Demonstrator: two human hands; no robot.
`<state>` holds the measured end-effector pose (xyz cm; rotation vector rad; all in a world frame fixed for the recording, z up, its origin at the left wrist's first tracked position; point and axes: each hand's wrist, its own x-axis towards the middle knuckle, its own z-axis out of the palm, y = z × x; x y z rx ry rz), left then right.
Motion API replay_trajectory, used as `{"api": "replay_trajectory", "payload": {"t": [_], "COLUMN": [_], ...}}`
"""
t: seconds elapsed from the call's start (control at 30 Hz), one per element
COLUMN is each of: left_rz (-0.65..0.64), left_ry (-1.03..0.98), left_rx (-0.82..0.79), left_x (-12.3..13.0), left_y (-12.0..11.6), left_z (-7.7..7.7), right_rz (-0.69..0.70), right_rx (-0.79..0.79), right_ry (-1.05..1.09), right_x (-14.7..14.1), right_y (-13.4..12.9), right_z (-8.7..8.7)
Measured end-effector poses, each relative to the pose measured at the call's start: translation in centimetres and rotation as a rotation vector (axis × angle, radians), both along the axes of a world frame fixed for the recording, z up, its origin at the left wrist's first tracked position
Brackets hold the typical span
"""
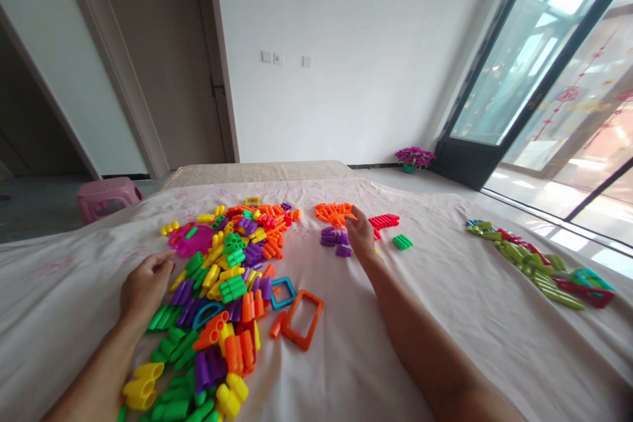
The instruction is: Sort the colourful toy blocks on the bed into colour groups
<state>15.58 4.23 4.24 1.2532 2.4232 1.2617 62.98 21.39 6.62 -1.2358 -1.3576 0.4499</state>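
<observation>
My right hand (pixel 361 232) reaches out over the far middle of the cloth, its fingers closed on an orange toy block (pixel 341 219). It is right at a small group of orange blocks (pixel 325 211). Several purple blocks (pixel 334 236) lie just in front of that group, and red blocks (pixel 384 220) and a green block (pixel 402 242) lie to its right. My left hand (pixel 148 283) hovers at the left edge of a big mixed pile of blocks (pixel 232 287), fingers curled together. Whether something is pinched in them is hidden.
An orange frame piece (pixel 320 316) and a blue frame piece (pixel 291 298) lie right of the pile. A magenta piece (pixel 195 242) sits at its far left. Lime and red pieces (pixel 531 264) lie far right on the cloth (pixel 494 343). A pink stool (pixel 106 198) stands beyond, left.
</observation>
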Motion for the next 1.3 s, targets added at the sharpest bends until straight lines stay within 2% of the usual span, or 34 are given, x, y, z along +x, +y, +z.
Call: {"api": "replay_trajectory", "payload": {"t": [0.1, 0.2, 0.3, 0.4, 0.47, 0.57, 0.7, 0.97, 1.17, 1.3], "left_rz": [-0.048, -0.101, -0.120, -0.134, -0.148, -0.157, -0.152, -0.152, -0.156, -0.166], "left_ry": [0.082, 0.122, 0.141, 0.154, 0.160, 0.171, 0.177, 0.203, 0.196, 0.189], "left_rx": [-0.094, -0.129, -0.139, -0.123, -0.102, -0.082, -0.095, -0.074, -0.067, -0.061], "left_x": [0.0, 0.5, 0.8, 0.8, 0.8, 0.8, 0.8, 0.8, 0.5, 0.4], "left_y": [0.3, 0.4, 0.4, 0.3, 0.4, 0.4, 0.6, 0.5, 0.7, 0.8], "left_z": [-0.2, 0.3, 0.6, 0.6, 0.5, 0.5, 0.3, 0.2, -0.1, -0.2], "right_rz": [0.095, 0.266, 0.478, 0.680, 0.761, 0.790, 0.802, 0.674, 0.749, 0.702], "right_rx": [0.042, -0.011, -0.022, 0.096, 0.168, 0.198, 0.216, 0.200, 0.271, 0.259], "right_ry": [0.017, -0.074, -0.254, -0.479, -0.623, -0.776, -0.868, -0.809, -0.814, -0.814], "right_x": [-1.3, -3.4, -5.8, -7.9, -9.1, -10.4, -11.3, -11.5, -11.8, -11.9], "right_y": [-0.5, -1.8, -4.0, -6.4, -7.4, -7.8, -7.1, -7.5, -7.5, -7.3], "right_z": [-0.2, -0.1, 0.3, 0.9, 1.2, 1.0, 0.1, 0.1, -0.4, -0.7]}}
